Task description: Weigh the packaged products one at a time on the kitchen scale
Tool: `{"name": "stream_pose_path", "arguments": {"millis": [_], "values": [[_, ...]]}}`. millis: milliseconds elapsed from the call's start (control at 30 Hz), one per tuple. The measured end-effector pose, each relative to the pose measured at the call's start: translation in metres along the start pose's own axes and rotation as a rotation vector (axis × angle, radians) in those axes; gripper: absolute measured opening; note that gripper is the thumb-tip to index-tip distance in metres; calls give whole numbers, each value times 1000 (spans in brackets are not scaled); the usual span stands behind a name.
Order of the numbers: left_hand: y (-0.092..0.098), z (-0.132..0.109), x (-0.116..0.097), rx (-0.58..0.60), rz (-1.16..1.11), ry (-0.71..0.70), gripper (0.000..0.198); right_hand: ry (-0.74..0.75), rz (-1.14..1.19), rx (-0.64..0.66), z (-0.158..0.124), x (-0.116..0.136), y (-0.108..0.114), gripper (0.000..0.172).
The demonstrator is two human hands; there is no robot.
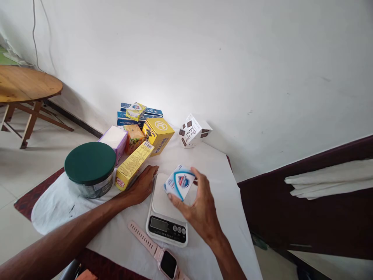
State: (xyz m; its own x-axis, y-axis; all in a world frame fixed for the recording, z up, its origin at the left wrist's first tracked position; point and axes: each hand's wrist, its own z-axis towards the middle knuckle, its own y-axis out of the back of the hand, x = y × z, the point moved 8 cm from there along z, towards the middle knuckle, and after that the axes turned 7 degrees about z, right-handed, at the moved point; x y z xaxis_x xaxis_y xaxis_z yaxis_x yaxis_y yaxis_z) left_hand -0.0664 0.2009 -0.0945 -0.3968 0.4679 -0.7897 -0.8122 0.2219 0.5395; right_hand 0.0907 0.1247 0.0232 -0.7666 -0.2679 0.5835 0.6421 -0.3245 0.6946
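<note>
My right hand [201,202] grips a white and blue soap box [180,182] between thumb and fingers, tilted over the kitchen scale [167,227]. Whether the box touches the weighing plate I cannot tell. The scale's display looks blank. Beside the scale's left edge, my left hand [144,186] rests on the cloth with its fingers loosely extended, holding nothing. Just left of that hand lies a long yellow box [134,165]. A pink-strapped smartwatch [168,264] lies in front of the scale.
A green-lidded tub [90,163], a purple-and-white pack [115,138], an orange pack [134,136], a yellow carton [159,134], blue boxes [122,118] and a small yellow box [135,111] crowd the back left. A white carton [192,132] stands near the wall. A round wooden table [29,83] is at far left.
</note>
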Motion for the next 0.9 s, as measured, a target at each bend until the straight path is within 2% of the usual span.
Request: {"name": "stream_pose_path", "arguments": {"millis": [100, 200, 300, 433, 533, 700, 800, 900], "values": [[-1, 0, 0, -12, 6, -12, 52, 35, -39, 98, -29, -9, -21, 87], [1, -1, 0, -31, 15, -9, 50, 31, -67, 161, -41, -18, -35, 95], [3, -1, -2, -20, 37, -8, 48, 36, -80, 215, -43, -20, -34, 105], [3, -1, -5, 3, 64, -8, 46, 0, -57, 266, -38, -21, -21, 118], [2, -1, -3, -8, 45, -2, 47, -55, -58, 329, -33, -22, -17, 118], [1, -1, -3, -21, 1, -6, 46, -114, -60, 454, -23, -19, -30, 112], [2, 0, -6, -16, 14, 12, 43, -99, -19, 441, -19, -16, -33, 103], [4, 0, -8, -24, 7, 25, 42, -66, 57, 394, -11, -19, -23, 101]]}}
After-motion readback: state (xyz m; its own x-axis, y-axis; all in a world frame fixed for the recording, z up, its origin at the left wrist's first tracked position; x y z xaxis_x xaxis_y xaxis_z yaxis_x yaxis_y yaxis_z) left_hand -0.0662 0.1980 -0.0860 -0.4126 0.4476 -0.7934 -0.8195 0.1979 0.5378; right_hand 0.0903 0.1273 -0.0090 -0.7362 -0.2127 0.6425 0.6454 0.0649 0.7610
